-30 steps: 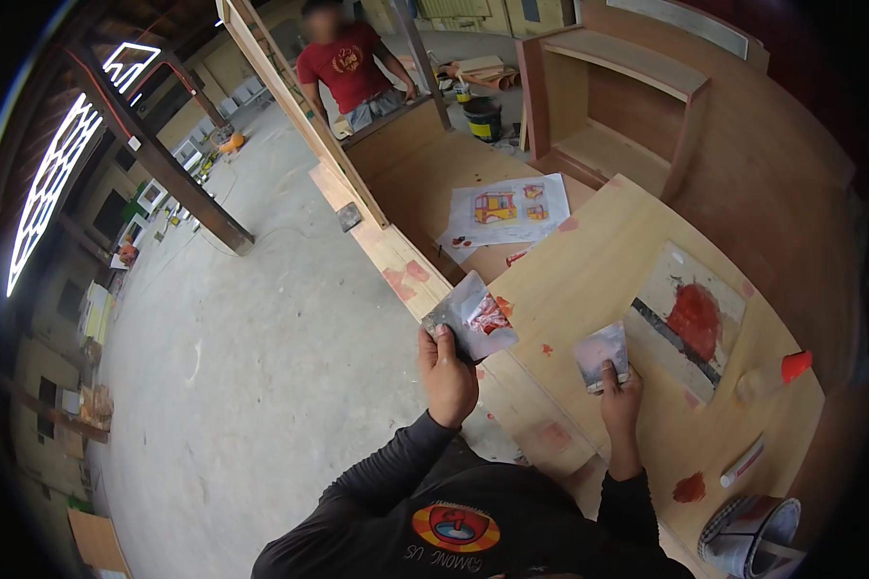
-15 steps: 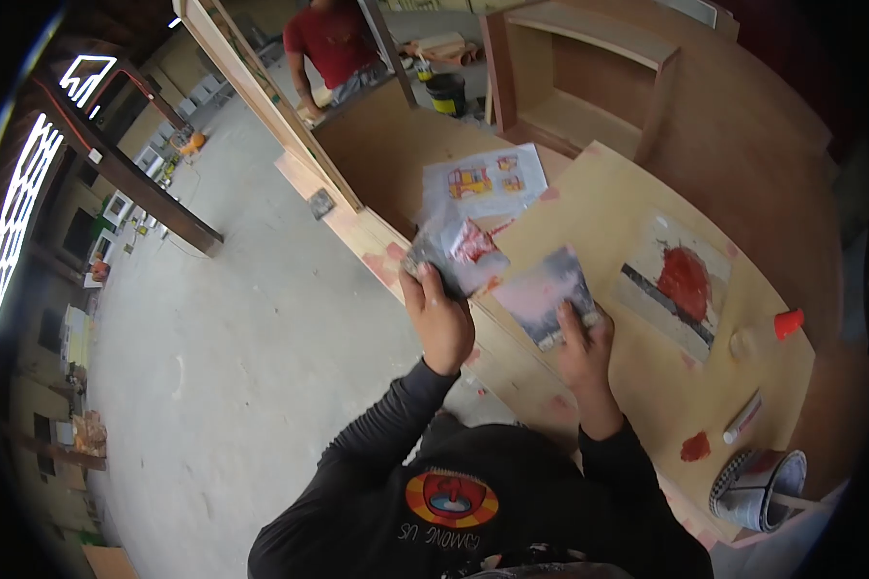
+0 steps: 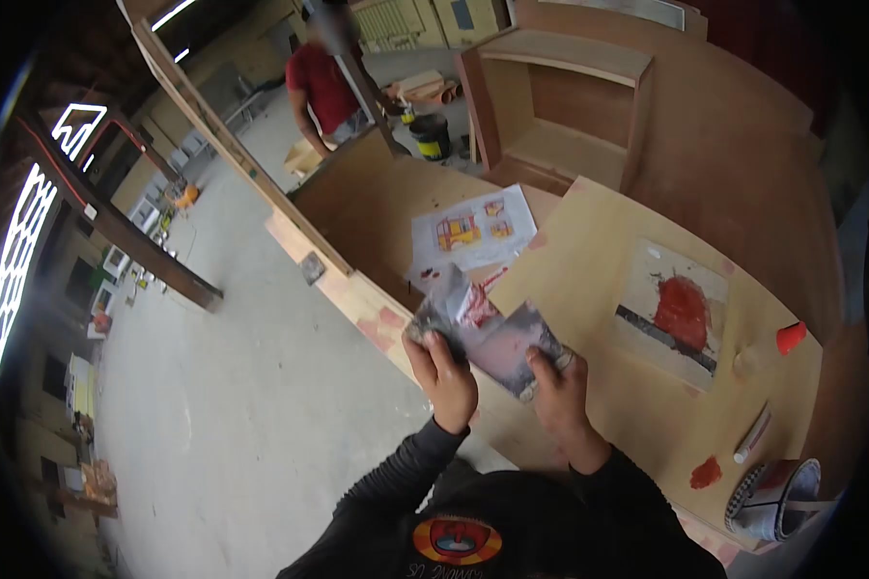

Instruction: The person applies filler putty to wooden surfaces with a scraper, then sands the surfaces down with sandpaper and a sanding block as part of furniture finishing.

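My left hand [image 3: 444, 379] grips a grey flat putty scraper [image 3: 441, 307] by its near end, and its blade carries a lump of red and white putty [image 3: 477, 306]. In my right hand [image 3: 561, 394] is a second flat putty scraper [image 3: 515, 345], its face smeared pale pink. The inner edges of both blades meet or overlap in front of me, over the near edge of the plywood panel [image 3: 589, 251]. A thumb lies across each scraper.
A board with red putty [image 3: 684, 314], a red cup [image 3: 791, 337], a tube [image 3: 752, 432] and a paint can [image 3: 771, 499] stand on the right. Beyond the scrapers lies a printed drawing [image 3: 474, 228]. A person in a red shirt [image 3: 324, 87] stands behind a wooden frame [image 3: 251, 174].
My right hand has moved left, bringing its scraper up against the left one. The view has shifted, so the bench sits lower and more of the person in red shows.
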